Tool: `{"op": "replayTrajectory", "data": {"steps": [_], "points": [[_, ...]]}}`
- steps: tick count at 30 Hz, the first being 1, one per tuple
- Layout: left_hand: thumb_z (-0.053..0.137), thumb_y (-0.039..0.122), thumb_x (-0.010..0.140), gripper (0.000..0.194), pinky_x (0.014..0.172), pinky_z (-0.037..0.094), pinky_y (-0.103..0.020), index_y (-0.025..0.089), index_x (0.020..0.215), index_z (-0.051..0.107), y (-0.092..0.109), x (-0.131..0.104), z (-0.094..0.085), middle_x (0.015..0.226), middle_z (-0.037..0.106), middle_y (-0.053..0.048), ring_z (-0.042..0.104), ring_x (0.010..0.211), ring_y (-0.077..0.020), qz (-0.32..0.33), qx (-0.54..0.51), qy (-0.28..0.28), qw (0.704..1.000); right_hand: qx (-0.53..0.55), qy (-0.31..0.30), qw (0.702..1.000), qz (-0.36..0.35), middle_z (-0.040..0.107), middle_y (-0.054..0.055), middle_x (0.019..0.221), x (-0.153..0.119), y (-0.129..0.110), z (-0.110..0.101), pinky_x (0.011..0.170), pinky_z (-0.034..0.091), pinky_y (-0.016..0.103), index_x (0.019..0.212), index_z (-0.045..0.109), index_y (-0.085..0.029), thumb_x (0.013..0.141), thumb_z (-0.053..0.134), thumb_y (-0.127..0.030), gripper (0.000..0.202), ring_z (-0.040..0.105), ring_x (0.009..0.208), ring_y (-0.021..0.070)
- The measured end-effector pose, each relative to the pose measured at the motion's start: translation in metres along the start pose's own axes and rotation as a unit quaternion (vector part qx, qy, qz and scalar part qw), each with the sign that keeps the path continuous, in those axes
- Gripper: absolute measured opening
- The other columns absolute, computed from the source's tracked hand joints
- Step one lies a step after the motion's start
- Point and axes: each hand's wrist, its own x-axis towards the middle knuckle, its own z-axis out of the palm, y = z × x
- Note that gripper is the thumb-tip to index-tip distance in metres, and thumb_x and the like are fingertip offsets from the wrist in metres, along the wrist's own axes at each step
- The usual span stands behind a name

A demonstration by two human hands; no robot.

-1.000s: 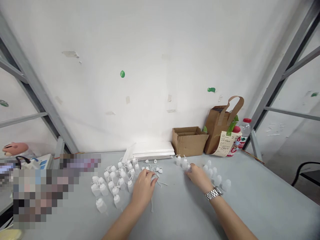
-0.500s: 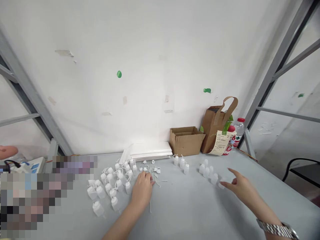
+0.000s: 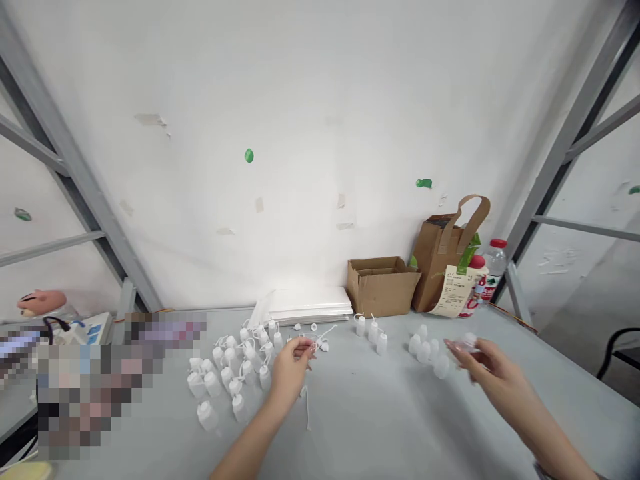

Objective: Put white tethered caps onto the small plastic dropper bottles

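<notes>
My left hand (image 3: 291, 368) is closed in a pinch on a white cap with a thin tube (image 3: 325, 337); its fingers partly hide how many pieces it holds. A loose white tube (image 3: 307, 408) lies on the table below that hand. On the right, my right hand (image 3: 495, 370) grips a small translucent bottle (image 3: 468, 341) between thumb and fingers, raised over the table. Close to it stand several small open bottles (image 3: 424, 352) without caps. Left of my left hand is a cluster of capped bottles (image 3: 231, 360) with tubes on top.
Against the wall are a stack of white sheets (image 3: 310, 303), a cardboard box (image 3: 384, 293), a brown paper bag (image 3: 431, 267) and a drink bottle (image 3: 495, 260). Three capped bottles (image 3: 373, 331) stand before the box. Metal frame posts flank the grey table (image 3: 370, 427).
My right hand has closed on one bottle and lifted it. My left hand has risen from the loose caps and tubes with a tubed cap in its fingers. The view has shifted slightly.
</notes>
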Motion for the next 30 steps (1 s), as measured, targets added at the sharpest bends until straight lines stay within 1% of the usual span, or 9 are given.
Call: {"op": "replayTrajectory", "data": {"steps": [3, 5, 6, 8, 10, 13, 15, 24, 30], "points": [[0.065, 0.025, 0.069, 0.012, 0.069, 0.050, -0.032, 0.016, 0.076, 0.062, 0.003, -0.001, -0.003, 0.083, 0.069, -0.010, 0.065, 0.077, -0.0205, -0.073, -0.127, -0.037, 0.988, 0.169, -0.213, 0.961, -0.054, 0.063, 0.008, 0.081, -0.007, -0.055, 0.021, 0.058, 0.046, 0.028, 0.084, 0.061, -0.018, 0.072, 0.049, -0.059, 0.044, 0.057, 0.064, 0.0185], [0.065, 0.022, 0.070, 0.009, 0.075, 0.049, -0.030, 0.016, 0.076, 0.063, 0.002, -0.001, -0.005, 0.091, 0.070, -0.011, 0.066, 0.083, -0.0196, -0.113, -0.193, -0.051, 0.973, 0.198, -0.307, 0.927, -0.088, 0.062, 0.004, 0.073, -0.011, -0.081, 0.047, 0.059, 0.045, 0.027, 0.080, 0.061, -0.018, 0.075, 0.054, -0.052, 0.036, 0.055, 0.062, 0.0169], [0.065, 0.020, 0.070, 0.008, 0.077, 0.049, -0.029, 0.016, 0.076, 0.064, 0.002, -0.001, -0.007, 0.094, 0.070, -0.012, 0.066, 0.086, -0.0193, -0.129, -0.218, -0.056, 0.966, 0.199, -0.326, 0.918, -0.107, 0.061, 0.002, 0.068, -0.014, -0.090, 0.062, 0.057, 0.043, 0.026, 0.078, 0.061, -0.018, 0.075, 0.055, -0.049, 0.032, 0.053, 0.061, 0.0156], [0.064, 0.017, 0.072, 0.006, 0.079, 0.049, -0.027, 0.016, 0.077, 0.065, 0.001, -0.001, -0.008, 0.095, 0.070, -0.011, 0.065, 0.087, -0.0183, -0.149, -0.254, -0.060, 0.954, 0.206, -0.326, 0.913, -0.135, 0.057, -0.001, 0.061, -0.019, -0.100, 0.095, 0.055, 0.040, 0.024, 0.072, 0.062, -0.018, 0.075, 0.058, -0.044, 0.027, 0.050, 0.058, 0.0137], [0.064, 0.015, 0.072, 0.007, 0.077, 0.049, -0.026, 0.015, 0.079, 0.066, 0.000, -0.001, -0.008, 0.091, 0.071, -0.010, 0.066, 0.083, -0.0173, -0.158, -0.273, -0.059, 0.947, 0.229, -0.340, 0.904, -0.121, 0.057, -0.002, 0.059, -0.026, -0.102, 0.125, 0.054, 0.039, 0.023, 0.072, 0.063, -0.016, 0.075, 0.059, -0.040, 0.024, 0.049, 0.057, 0.0128], [0.064, 0.014, 0.072, 0.011, 0.076, 0.049, -0.027, 0.015, 0.082, 0.066, 0.001, -0.003, -0.005, 0.088, 0.072, -0.009, 0.067, 0.080, -0.0172, -0.150, -0.297, -0.064, 0.941, 0.245, -0.335, 0.906, -0.088, 0.058, -0.002, 0.062, -0.038, -0.099, 0.151, 0.054, 0.037, 0.023, 0.075, 0.063, -0.014, 0.076, 0.058, -0.038, 0.024, 0.049, 0.057, 0.0127], [0.064, 0.015, 0.071, 0.012, 0.077, 0.048, -0.027, 0.015, 0.083, 0.067, 0.002, -0.005, -0.003, 0.091, 0.071, -0.010, 0.066, 0.082, -0.0178, -0.137, -0.306, -0.076, 0.939, 0.233, -0.325, 0.914, -0.074, 0.056, -0.002, 0.060, -0.045, -0.096, 0.156, 0.054, 0.036, 0.023, 0.073, 0.061, -0.014, 0.077, 0.056, -0.037, 0.024, 0.047, 0.057, 0.0124], [0.064, 0.034, 0.070, 0.028, 0.092, 0.039, -0.035, 0.014, 0.089, 0.069, 0.010, -0.015, 0.000, 0.106, 0.066, -0.013, 0.060, 0.097, -0.0231, -0.046, -0.245, -0.122, 0.961, 0.189, -0.293, 0.936, -0.058, 0.051, -0.003, 0.056, -0.047, -0.088, 0.147, 0.054, 0.033, 0.023, 0.065, 0.053, -0.015, 0.079, 0.051, -0.038, 0.027, 0.045, 0.055, 0.0125], [0.066, 0.028, 0.068, 0.029, 0.090, 0.039, -0.034, 0.014, 0.094, 0.067, 0.012, -0.016, 0.001, 0.106, 0.066, -0.012, 0.056, 0.102, -0.0243, -0.081, -0.264, -0.156, 0.948, 0.218, -0.283, 0.932, -0.058, 0.052, -0.003, 0.058, -0.050, -0.086, 0.149, 0.054, 0.034, 0.022, 0.070, 0.056, -0.016, 0.078, 0.053, -0.038, 0.024, 0.044, 0.056, 0.0125]]}}
